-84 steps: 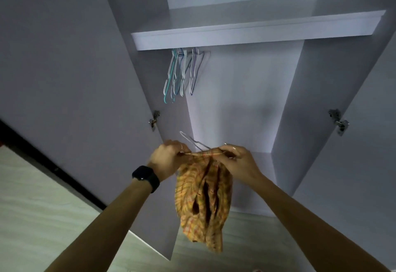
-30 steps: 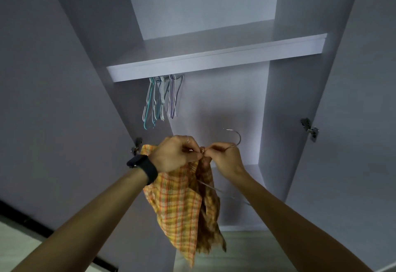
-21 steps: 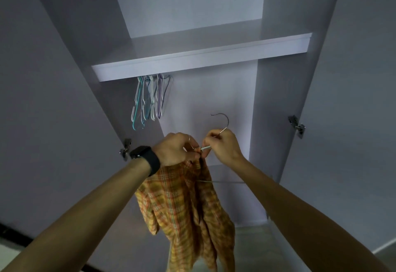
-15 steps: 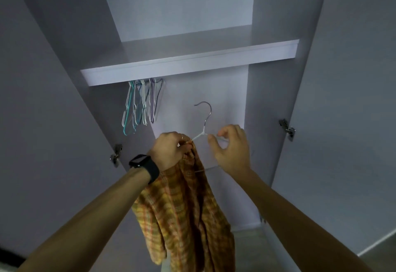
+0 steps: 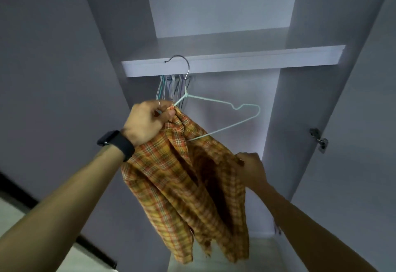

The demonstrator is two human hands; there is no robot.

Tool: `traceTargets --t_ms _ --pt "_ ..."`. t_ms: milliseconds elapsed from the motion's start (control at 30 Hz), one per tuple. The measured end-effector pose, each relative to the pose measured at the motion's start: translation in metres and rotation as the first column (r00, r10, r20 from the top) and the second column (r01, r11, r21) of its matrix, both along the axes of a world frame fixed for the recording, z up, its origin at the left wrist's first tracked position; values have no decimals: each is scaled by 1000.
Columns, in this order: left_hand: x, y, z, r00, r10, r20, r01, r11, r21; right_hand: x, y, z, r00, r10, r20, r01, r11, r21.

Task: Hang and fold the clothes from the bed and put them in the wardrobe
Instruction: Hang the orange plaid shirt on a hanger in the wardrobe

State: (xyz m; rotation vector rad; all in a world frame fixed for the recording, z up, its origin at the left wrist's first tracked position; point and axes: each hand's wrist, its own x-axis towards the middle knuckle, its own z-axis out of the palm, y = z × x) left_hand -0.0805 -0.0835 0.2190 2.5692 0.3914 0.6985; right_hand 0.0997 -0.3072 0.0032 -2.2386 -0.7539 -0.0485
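Up at the open wardrobe (image 5: 310, 79), the left hand (image 5: 147, 121), a black smartwatch (image 5: 116, 143) strapped to its wrist, is clenched tight on a bunch of collar fabric, with one end of a thin, pale mint wire hanger (image 5: 186, 95) disappearing into the same fist. The hanger tilts, its far shoulder bare and kinked with a small notch. Its silvery metal hook curls up in front of the flat white edge of the shelf (image 5: 235, 63); it shows no catch on anything. The shirt (image 5: 186, 186), a soft orange and yellow plaid with fine red and green lines, droops in crumpled folds between the two arms, held in the air in front of the hanging space. Lower down on the right, the right hand (image 5: 250, 166) pinches the cloth's edge between thumb and fingers, so the hands sit well apart, one high, one low. Just under the shelf, behind the left hand, a cluster of empty wire hangers (image 5: 169, 88) in pastel tones dangles close together. A small metal hinge (image 5: 319, 140) glints on the smooth grey-white panel to the right.
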Motion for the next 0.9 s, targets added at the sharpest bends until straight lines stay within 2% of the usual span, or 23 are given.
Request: traceTargets --t_ms 100,300,433,600,700,767,900 --pt "-30 33 -6 997 54 -63 -50 997 54 31 -6 34 996 47 -76 -38 993 115" --pt "-43 51 -19 995 -7 -103 20 991 133 67 -5 108 979 162 -123 -147 982 122" --pt "-32 44 -22 994 -12 -112 43 958 282 69 -1 148 976 156 -149 -138 983 122" --pt "-2 15 -40 957 258 -133 -199 917 346 48 13 175 989 149 7 -148 976 162" --pt "7 9 -49 924 355 -141 -300 903 308 43 8 183 993 37 113 -52 989 136" --pt "10 7 -52 903 400 -159 -339 887 313 38 3 187 982 -52 183 30 993 118" --pt "29 -14 -49 894 415 -171 -334 870 362 6 18 191 975 -65 211 30 986 162"
